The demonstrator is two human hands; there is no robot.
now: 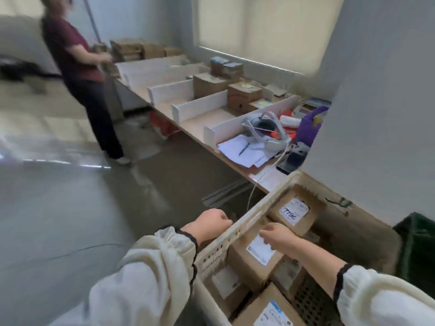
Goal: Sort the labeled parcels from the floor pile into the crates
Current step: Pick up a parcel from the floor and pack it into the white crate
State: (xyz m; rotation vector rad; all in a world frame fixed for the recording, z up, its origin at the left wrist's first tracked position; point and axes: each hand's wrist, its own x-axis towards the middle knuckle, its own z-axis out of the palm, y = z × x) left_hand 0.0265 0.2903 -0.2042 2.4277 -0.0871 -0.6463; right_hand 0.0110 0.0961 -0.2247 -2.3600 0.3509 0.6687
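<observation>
A beige perforated crate (237, 234) stands at the lower right and holds several cardboard parcels with white labels. My right hand (280, 236) reaches into it, fingers curled over the far edge of a labeled parcel (247, 264) lying on top of the others. Behind it sits another parcel (306, 220) with handwriting on its label. A third parcel (266, 307) lies nearest me. My left hand (210, 222) is outside the crate, its fingers curled against the long rim.
A long table (200, 128) with white dividers (200, 105) runs along the wall, carrying cardboard boxes (242, 95), a headset (266, 130) and papers (242, 149). Another person (82, 74) stands at its far end. A dark green crate (419, 250) sits at the right.
</observation>
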